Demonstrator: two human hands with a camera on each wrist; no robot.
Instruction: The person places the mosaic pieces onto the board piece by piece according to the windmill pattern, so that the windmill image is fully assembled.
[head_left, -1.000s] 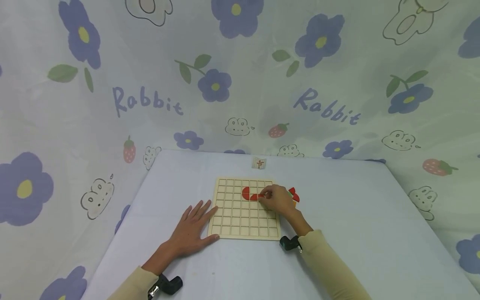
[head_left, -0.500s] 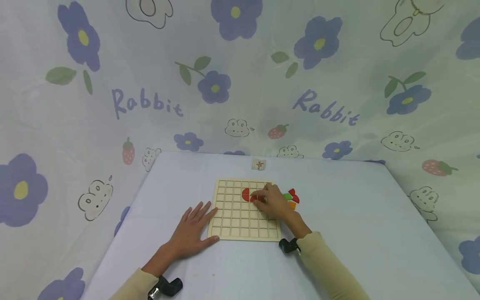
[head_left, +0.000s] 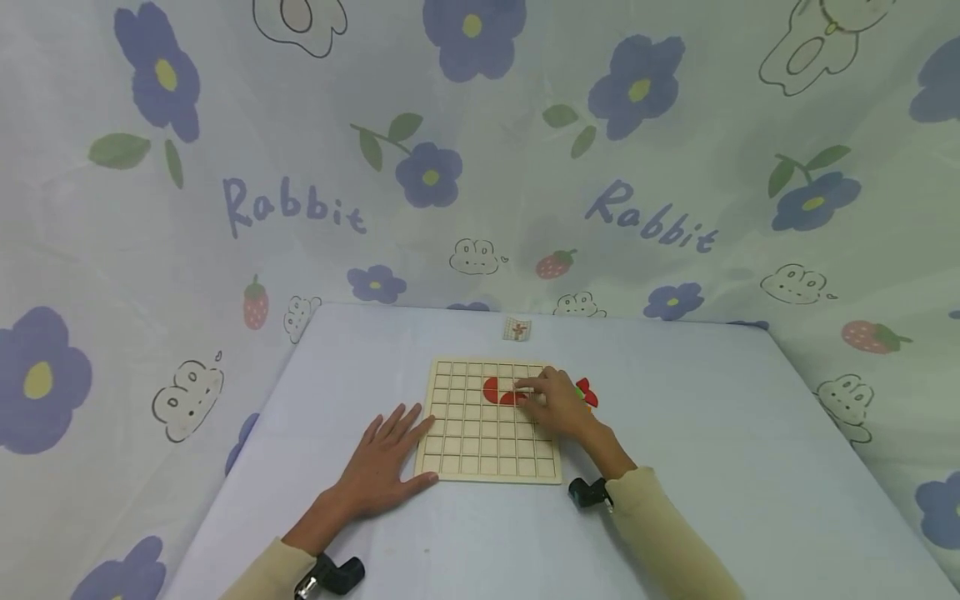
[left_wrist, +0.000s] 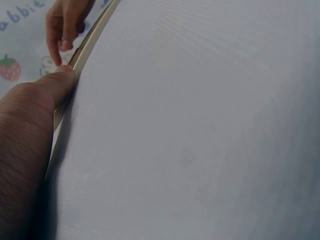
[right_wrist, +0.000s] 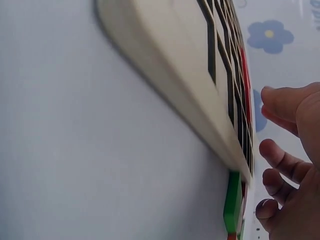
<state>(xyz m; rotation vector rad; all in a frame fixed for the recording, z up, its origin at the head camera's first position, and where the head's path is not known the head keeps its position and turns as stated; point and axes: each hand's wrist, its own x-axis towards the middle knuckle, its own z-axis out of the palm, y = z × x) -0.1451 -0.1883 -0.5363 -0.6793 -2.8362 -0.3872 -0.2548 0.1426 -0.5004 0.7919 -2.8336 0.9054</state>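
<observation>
A pale wooden grid board (head_left: pixel 471 428) lies on the table. Red pieces sit in its upper cells: one with a rounded left side (head_left: pixel 491 390), and another red piece (head_left: pixel 510 399) partly under the fingers. My left hand (head_left: pixel 378 467) lies spread at the board's left side, fingertips and thumb on its edge; the left wrist view shows the thumb (left_wrist: pixel 57 85) there. Over the board's upper right hovers my right hand (head_left: pixel 561 407). In the right wrist view that hand (right_wrist: pixel 300 200) has thumb and fingers apart, nothing between them.
Beside the board's right edge are loose red pieces (head_left: pixel 587 392) and a green piece (right_wrist: pixel 232 202), partly behind the right hand. A small patterned square (head_left: pixel 517 328) lies beyond the board. Behind the white table (head_left: pixel 712 417) hangs a flowered cloth (head_left: pixel 480 125).
My right hand reached leftward over the red pieces, then drew back right; its fingers, pinched together around a red piece earlier, are now apart. The left hand has stayed put.
</observation>
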